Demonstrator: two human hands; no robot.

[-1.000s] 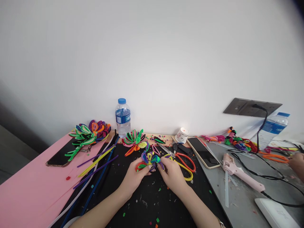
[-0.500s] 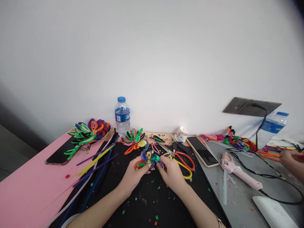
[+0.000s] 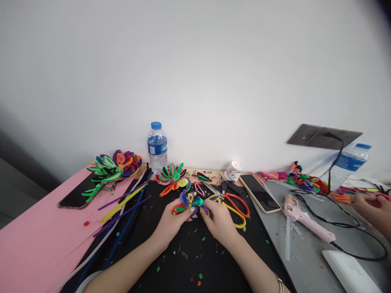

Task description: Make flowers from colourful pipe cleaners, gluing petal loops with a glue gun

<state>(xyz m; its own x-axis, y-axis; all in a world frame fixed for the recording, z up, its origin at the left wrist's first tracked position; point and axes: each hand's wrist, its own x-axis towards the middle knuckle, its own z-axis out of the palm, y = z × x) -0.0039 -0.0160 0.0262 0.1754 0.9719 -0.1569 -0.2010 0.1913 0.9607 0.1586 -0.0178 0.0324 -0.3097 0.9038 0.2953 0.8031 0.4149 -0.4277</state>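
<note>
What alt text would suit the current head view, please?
A person's left hand and right hand hold a fuzzy multicolored flower above a black surface. Beyond are scissors and a bottle; a glue gun lies at right.

bright colours on a pink, black and grey desk (image 3: 36,240)
the fuzzy flower (image 3: 198,202) held up front is purple, yellow, blue, green and red. the scissors (image 3: 222,195) are red, yellow and silver. the glue gun (image 3: 314,226) is pale pink. the bottle (image 3: 157,159) has a blue cap (image 3: 156,125).

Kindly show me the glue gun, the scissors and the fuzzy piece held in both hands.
Glue gun (image 3: 314,226), head view: pink handle.
Scissors (image 3: 217,193), head view: silver blades.
Fuzzy piece (image 3: 198,202), head view: blue-green loop.
</note>
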